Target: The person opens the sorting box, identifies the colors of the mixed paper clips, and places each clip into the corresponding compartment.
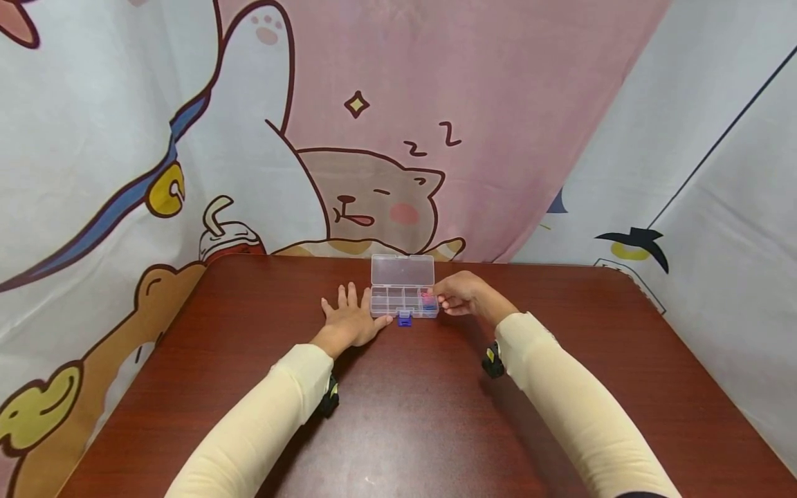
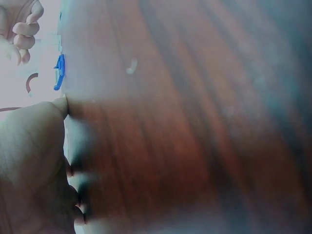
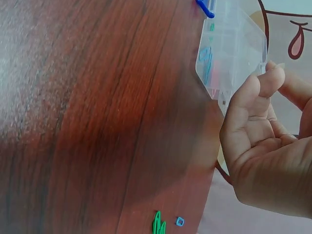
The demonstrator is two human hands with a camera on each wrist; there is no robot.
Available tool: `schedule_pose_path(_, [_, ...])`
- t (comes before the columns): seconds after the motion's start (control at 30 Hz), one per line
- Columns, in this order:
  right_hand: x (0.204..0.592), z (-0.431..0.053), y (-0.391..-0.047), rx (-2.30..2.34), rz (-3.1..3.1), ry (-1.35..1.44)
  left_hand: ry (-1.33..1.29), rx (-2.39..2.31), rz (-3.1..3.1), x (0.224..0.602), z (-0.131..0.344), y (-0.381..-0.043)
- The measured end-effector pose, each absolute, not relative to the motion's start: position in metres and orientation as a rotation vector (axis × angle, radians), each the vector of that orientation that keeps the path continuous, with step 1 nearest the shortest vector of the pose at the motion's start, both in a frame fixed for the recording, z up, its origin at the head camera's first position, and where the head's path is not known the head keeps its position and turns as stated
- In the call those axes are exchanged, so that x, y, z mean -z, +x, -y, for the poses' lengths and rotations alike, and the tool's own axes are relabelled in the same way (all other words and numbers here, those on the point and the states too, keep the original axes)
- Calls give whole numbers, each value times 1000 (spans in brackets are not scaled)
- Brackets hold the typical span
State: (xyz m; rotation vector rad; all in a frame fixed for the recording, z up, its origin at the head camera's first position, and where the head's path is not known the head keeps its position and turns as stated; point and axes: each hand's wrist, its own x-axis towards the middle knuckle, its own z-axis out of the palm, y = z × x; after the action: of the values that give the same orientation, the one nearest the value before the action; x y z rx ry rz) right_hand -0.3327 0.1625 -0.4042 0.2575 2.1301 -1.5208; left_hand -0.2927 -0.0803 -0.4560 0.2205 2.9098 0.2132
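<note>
A clear plastic compartment box (image 1: 387,312) stands with its lid (image 1: 402,270) raised at the back and a blue latch (image 1: 405,319) hanging in front. My left hand (image 1: 351,324) lies flat on the table at its left side, fingers spread, thumb at the front edge by the latch. Over the right end, my right hand (image 1: 463,293) brings thumb and index fingertips together beside pink pieces (image 1: 428,297); I cannot tell whether they pinch one. Blue paper clips (image 3: 207,63) show through the wall in the right wrist view, and a bit of green.
Green paper clips (image 3: 158,224) and a small blue piece (image 3: 180,221) lie on the brown table (image 1: 411,415) near its back edge, hidden by the right hand in the head view. A cartoon-printed cloth (image 1: 529,104) hangs behind the table.
</note>
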Motion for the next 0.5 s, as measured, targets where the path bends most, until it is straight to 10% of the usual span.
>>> schedule_pose_path(0.5, [401,-179,-330,1562,-2107,292,226,-214,-2894,453,80,-292])
